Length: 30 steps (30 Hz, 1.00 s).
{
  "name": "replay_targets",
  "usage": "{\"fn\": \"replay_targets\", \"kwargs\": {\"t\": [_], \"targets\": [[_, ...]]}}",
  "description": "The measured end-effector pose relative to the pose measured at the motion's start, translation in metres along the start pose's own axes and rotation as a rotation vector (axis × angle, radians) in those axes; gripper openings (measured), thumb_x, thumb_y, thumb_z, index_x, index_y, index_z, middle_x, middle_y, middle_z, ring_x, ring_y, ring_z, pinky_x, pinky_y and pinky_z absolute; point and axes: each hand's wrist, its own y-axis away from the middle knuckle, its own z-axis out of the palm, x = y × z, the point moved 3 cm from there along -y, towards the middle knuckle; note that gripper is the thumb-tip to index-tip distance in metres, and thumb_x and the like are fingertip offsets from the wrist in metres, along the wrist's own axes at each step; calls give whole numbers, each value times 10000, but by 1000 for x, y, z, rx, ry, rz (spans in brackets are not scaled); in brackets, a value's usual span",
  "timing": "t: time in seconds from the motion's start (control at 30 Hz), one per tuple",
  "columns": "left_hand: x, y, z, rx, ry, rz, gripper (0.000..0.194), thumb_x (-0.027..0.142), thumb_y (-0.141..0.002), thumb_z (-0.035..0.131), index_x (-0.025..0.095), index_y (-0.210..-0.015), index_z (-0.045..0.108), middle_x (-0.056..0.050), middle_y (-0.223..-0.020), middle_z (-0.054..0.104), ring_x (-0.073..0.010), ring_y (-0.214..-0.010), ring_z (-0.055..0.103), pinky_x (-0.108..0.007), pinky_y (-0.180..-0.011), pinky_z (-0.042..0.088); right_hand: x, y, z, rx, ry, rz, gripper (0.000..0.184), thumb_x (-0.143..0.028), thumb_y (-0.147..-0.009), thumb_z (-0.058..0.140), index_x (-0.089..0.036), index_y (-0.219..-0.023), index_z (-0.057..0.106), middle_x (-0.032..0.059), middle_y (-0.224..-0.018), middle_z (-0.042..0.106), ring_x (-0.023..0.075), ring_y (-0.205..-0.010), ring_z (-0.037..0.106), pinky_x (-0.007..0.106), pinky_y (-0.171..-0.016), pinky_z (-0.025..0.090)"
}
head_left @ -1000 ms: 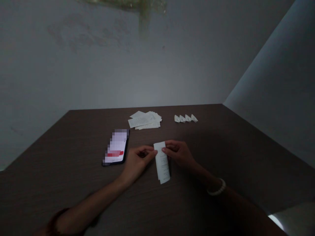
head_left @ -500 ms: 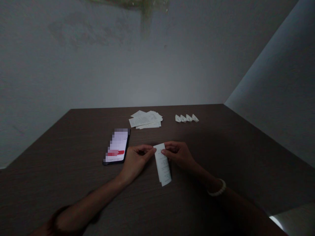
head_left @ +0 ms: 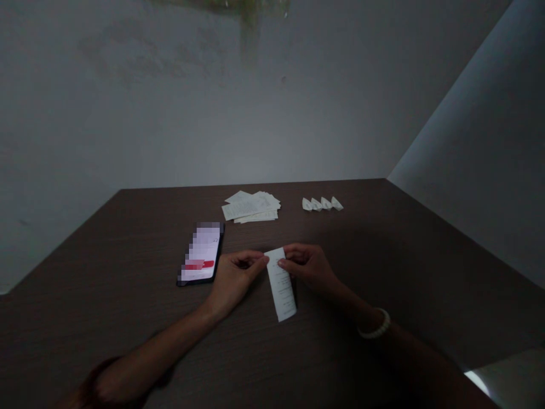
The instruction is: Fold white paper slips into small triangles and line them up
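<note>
A narrow folded strip of printed white paper (head_left: 281, 291) hangs between my hands, its lower end pointing toward me. At its upper left corner, my left hand (head_left: 237, 278) pinches the edge between thumb and forefinger. My right hand (head_left: 313, 268) grips the upper right part, with the thumb lying on the printed face and the fingers behind. Part of the paper's back is hidden. Just left of my left hand lies a phone (head_left: 200, 253) with a lit screen showing a red band.
A loose pile of printed paper slips (head_left: 252, 207) lies toward the back of the dark wooden table (head_left: 140, 244). To its right stands a row of several small folded paper pieces (head_left: 322, 204). A wall (head_left: 255, 125) rises behind the table.
The lower edges of the folded paper now look lined up, where a small offset showed before. Both hands keep nearly the same hold; the view has shifted very slightly.
</note>
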Motion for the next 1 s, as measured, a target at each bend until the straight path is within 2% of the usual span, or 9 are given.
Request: {"fn": "replay_targets", "kwargs": {"t": [0.4,0.67,1.0], "targets": [[-1,-1,0,16,3,14,198,345,-740,724,153,-789,737,-41,-703,718,-152,-610,620,-219,-508,446,-2,1,0,6,4,0,291,-300,-699,763,-150,-939,698,36,-769,737,148,-642,683,229,-547,518],[-2,-2,-1,23,2,44,182,325,-733,728,149,-779,720,-23,-655,679,-126,-572,579,-214,-517,435,0,0,0,4,-17,-12,291,-317,-689,776,-163,-925,704,41,-788,741,170,-690,698,278,-624,551],[10,1,-1,40,-50,101,183,304,-731,698,147,-825,712,0,-589,624,-112,-516,519,-202,-476,402,-1,0,0,14,-3,-6,283,-303,-683,773,-158,-917,709,42,-775,742,178,-677,702,282,-617,554]]}}
